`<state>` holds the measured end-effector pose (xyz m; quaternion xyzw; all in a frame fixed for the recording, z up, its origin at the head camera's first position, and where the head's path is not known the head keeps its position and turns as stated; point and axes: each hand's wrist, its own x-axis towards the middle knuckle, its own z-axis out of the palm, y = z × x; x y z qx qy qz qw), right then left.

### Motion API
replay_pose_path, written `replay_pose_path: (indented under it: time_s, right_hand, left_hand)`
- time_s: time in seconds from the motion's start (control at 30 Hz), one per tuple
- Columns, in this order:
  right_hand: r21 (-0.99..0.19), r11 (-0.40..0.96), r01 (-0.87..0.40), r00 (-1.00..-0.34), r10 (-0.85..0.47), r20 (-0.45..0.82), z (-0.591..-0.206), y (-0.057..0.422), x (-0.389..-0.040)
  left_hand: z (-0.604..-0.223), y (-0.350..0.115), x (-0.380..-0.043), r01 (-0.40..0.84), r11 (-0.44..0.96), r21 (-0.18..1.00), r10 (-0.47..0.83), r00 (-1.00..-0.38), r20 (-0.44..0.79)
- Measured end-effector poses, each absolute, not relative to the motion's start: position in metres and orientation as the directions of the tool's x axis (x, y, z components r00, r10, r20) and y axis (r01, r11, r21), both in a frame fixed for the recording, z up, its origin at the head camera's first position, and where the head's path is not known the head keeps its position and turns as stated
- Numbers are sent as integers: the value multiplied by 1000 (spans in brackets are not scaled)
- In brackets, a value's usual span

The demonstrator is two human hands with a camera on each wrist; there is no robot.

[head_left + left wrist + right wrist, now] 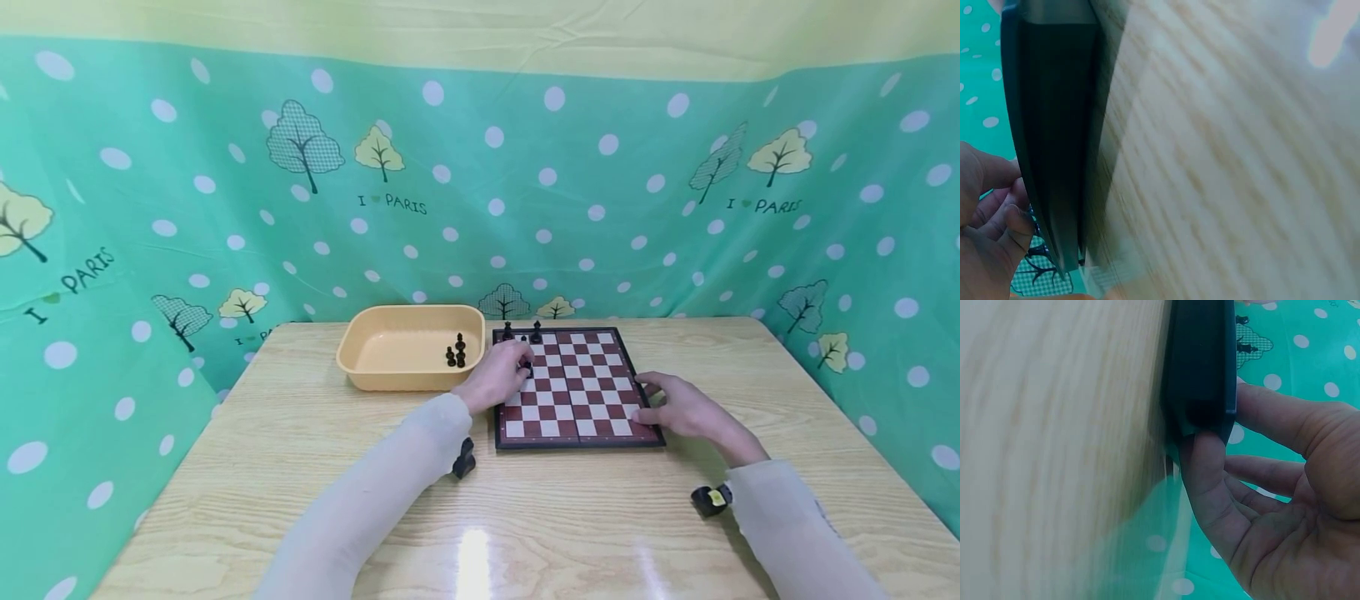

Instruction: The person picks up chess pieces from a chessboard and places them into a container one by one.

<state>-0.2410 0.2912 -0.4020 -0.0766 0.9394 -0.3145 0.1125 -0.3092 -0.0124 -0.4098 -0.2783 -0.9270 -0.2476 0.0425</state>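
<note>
A red-and-white chessboard [551, 397] with a black rim lies on the table. Over its left half, my left hand [495, 375] pinches a black chess piece [528, 367] between thumb and fingers; the fingers partly hide it. Two black pieces, one at the far left corner [507, 332] and another beside it [537, 332], stand on the far row. My right hand [681, 406] grips the board's right side, thumb on top and fingers along the edge. In the right wrist view, one fingertip [1207, 450] presses against the black side of the board.
Left of the board stands a yellow plastic tub [397, 382], with several black chess pieces [457, 352] in its right end. The wooden table [337, 467] reaches back to a green dotted curtain [517, 183] that hangs behind and along both sides.
</note>
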Motion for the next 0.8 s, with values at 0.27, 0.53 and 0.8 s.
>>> replay_pose_path:
  time_s: [0.27, 0.53, 0.8]
  right_hand:
    - [-606, 793, -65, -963, -209, -170, -401, 290, -240]
    - [-601, 796, -75, -963, -215, -164, -400, 290, -240]
    - [-596, 800, -74, -963, -213, -167, -399, 289, -240]
  left_hand:
    - [-412, -13, -309, 559, 700, 445, 505, -827, 246]
    - [-408, -15, -304, 553, 698, 455, 496, -832, 249]
    - [-397, -23, -294, 544, 690, 478, 499, -835, 230]
